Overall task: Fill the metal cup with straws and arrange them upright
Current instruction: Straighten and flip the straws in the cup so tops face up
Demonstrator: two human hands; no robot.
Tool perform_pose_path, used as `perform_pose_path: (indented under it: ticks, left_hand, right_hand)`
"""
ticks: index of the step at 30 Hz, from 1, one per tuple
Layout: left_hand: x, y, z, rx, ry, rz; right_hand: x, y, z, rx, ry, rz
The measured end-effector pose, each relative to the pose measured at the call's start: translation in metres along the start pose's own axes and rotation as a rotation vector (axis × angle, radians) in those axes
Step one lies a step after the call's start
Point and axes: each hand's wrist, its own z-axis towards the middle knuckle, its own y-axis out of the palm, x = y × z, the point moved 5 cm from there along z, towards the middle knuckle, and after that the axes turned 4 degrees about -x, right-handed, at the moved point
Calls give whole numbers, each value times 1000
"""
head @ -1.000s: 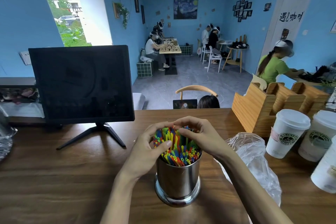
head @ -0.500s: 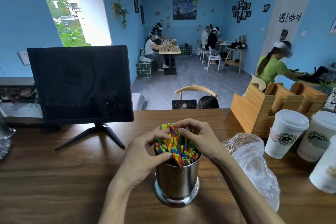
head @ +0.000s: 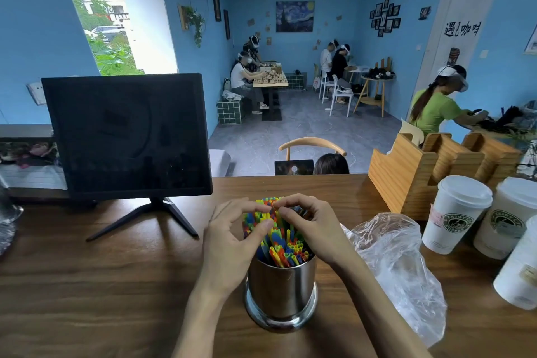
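White lidded paper cups [head: 454, 213] at the right edge of the wooden counter [head: 101, 285] carry a round green logo reading "ENJOY LIFE" and "COFFEE", though the small print is blurry and I may be misreading part of it. 3 cups show, standing close together. Black Chinese characters [head: 462, 29] are on the white door panel; not legible enough to transcribe.

Metal cup [head: 281, 291], shiny steel cylinder with flared base, stands upright on the counter near its front edge, centre. Multicoloured plastic straws [head: 286, 247] fill it, roughly upright, some leaning. Left hand [head: 232, 241] and right hand [head: 312, 229] curl around the bundle from either side, fingertips meeting over the far tops, thumbs pressing the near side.

Crumpled clear plastic bag [head: 398, 264] lies just right of the cup, under the right forearm. Bare counter to the left. Black monitor [head: 128, 136] on a splayed stand back left; slatted wooden organizer [head: 406, 177] back right.
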Motion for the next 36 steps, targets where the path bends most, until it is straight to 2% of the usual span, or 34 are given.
perform_pose_path:
  ticks: [4,9,21,28,36]
  left_hand:
    - [-1,19,13,-15,-16,-163]
    - [-7,39,20,101,11,-177]
    - [-29,49,57,133,-14,-209]
    - [-34,48,57,177,3,-196]
    - [-34,47,58,164,-31,-161]
  right_hand:
    - [1,1,2,64,-19,24]
    - [2,4,7,147,-77,95]
    - [21,-2,46,168,-77,84]
    - [30,0,48,230,-107,61]
    - [29,0,47,212,-104,38]
